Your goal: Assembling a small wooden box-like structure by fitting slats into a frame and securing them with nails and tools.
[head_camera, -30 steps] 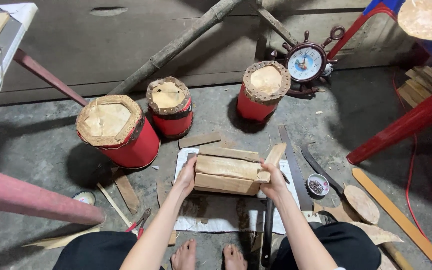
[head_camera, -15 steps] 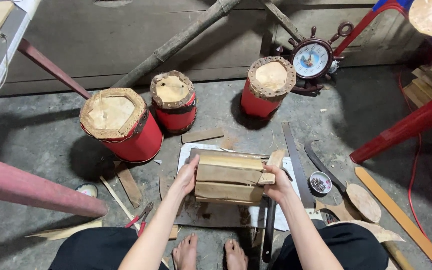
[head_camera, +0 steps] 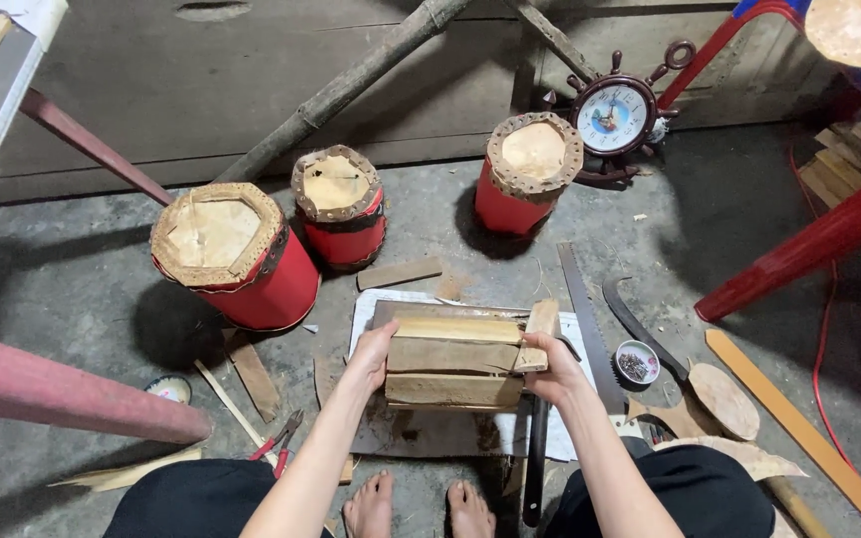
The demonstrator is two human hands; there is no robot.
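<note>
A small open box of rough wooden slats [head_camera: 455, 361] lies on a white sheet [head_camera: 371, 307] on the concrete floor in front of my bare feet. My left hand [head_camera: 371, 355] presses against the box's left end. My right hand [head_camera: 552, 365] grips the right end, where a short wooden end piece [head_camera: 538, 329] stands against the slats. Both hands clamp the box between them.
Three red drums with pale hide tops [head_camera: 233, 259] [head_camera: 339, 204] [head_camera: 524, 171] stand behind the box. A saw blade [head_camera: 586, 317], a knife [head_camera: 640, 327], a small tin of nails [head_camera: 636, 363], pliers [head_camera: 277, 438] and wood offcuts lie around. A ship's-wheel clock [head_camera: 614, 112] leans on the wall; red legs of furniture [head_camera: 799, 249] stand at right.
The view has shifted slightly. My hands stay on the two ends of the box, which sits a little squarer on the sheet.
</note>
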